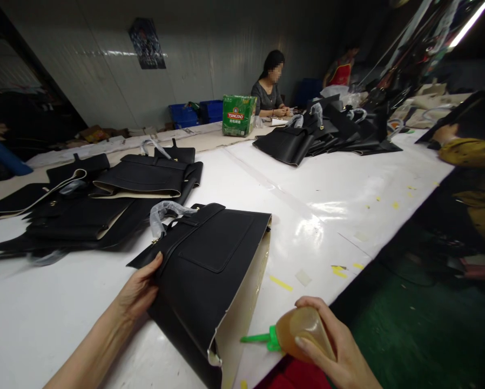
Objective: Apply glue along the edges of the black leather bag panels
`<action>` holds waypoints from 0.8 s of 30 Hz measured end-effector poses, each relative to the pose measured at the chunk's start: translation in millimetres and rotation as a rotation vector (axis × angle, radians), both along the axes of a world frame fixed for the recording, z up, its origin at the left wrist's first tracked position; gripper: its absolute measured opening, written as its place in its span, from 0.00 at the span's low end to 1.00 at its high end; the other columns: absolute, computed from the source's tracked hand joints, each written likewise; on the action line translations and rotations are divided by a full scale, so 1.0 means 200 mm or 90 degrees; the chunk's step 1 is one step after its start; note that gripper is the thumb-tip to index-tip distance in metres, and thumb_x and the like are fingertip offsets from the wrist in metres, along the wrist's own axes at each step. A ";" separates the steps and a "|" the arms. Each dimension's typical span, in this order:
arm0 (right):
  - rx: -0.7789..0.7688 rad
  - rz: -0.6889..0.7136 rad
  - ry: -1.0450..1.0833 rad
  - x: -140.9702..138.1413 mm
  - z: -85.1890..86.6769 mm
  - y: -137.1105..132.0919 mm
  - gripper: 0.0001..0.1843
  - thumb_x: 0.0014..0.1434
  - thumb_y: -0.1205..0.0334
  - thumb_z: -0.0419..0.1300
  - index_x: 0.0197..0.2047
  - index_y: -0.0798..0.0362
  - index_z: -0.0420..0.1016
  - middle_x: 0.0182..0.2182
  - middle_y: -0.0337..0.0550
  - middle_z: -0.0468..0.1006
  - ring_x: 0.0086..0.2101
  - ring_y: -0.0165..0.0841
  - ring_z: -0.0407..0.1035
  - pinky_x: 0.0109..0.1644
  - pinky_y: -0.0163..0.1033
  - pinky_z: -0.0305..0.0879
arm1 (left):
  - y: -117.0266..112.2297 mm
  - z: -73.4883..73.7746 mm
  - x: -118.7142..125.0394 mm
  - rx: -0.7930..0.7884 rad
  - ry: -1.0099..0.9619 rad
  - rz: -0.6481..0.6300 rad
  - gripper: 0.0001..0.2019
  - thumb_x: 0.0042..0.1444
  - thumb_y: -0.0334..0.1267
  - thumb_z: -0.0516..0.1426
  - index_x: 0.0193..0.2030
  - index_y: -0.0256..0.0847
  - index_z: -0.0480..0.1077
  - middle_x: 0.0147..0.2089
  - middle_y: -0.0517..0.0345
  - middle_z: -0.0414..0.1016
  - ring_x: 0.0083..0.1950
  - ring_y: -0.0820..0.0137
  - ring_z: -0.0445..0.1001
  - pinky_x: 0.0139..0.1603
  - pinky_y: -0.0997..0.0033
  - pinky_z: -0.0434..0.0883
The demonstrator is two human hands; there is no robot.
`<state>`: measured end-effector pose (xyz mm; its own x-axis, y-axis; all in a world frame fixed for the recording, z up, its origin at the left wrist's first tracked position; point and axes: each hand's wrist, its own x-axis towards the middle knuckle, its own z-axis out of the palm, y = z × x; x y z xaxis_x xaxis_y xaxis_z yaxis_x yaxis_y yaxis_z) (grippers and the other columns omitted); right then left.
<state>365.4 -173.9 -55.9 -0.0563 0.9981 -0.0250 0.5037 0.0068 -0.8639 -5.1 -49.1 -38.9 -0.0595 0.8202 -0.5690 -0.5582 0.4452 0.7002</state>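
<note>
The white work table (327, 183) fills the view from 9 to 3 o'clock. A spread of flat black bag pieces (84, 216) lies on it at 9 o'clock, and a second heap of black bags (327, 135) sits at 1 o'clock. The black bag (210, 254) lies on the table at 6 o'clock, front pocket up, cream lining exposed along its right edge, with a plastic-wrapped handle (165, 212) at its top left. A green carton (238, 114) stands at 12 o'clock, its red label reading "TSINGTAO". A seated person (269, 92) works just behind it, and a mustard sleeve (469, 154) rests at 3 o'clock. The left hand (139, 289) is closed on the bag's left edge, thumb on top. The right hand (339, 351), at 5 o'clock, is wrapped around an amber squeeze bottle (295, 329). Its green nozzle (254, 339) points at 9 o'clock, the tip just beside the lining.
</note>
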 end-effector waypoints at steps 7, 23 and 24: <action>0.015 -0.012 -0.032 0.00 -0.01 -0.02 0.20 0.60 0.50 0.55 0.52 0.48 0.59 0.43 0.42 0.74 0.42 0.37 0.72 0.45 0.35 0.67 | 0.00 -0.01 -0.01 0.025 0.001 0.036 0.13 0.60 0.26 0.50 0.39 0.32 0.77 0.35 0.49 0.83 0.35 0.63 0.81 0.40 0.66 0.79; 0.021 -0.073 -0.052 0.00 0.00 -0.03 0.20 0.59 0.50 0.55 0.51 0.50 0.60 0.42 0.45 0.75 0.40 0.39 0.73 0.43 0.38 0.69 | -0.01 -0.04 -0.03 0.045 -0.023 0.042 0.12 0.58 0.27 0.53 0.43 0.33 0.76 0.37 0.48 0.83 0.40 0.59 0.80 0.49 0.61 0.76; 0.020 -0.056 -0.042 -0.01 0.00 -0.03 0.20 0.58 0.50 0.56 0.51 0.50 0.61 0.42 0.45 0.75 0.40 0.39 0.73 0.43 0.38 0.69 | -0.01 -0.04 -0.03 0.047 -0.021 0.042 0.11 0.58 0.27 0.53 0.42 0.33 0.77 0.37 0.48 0.83 0.40 0.60 0.80 0.48 0.61 0.76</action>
<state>363.5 -179.9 -55.3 0.0327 0.9995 0.0052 0.5597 -0.0140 -0.8286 -10.1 -52.1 -46.4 -0.0967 0.8552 -0.5092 -0.6083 0.3541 0.7103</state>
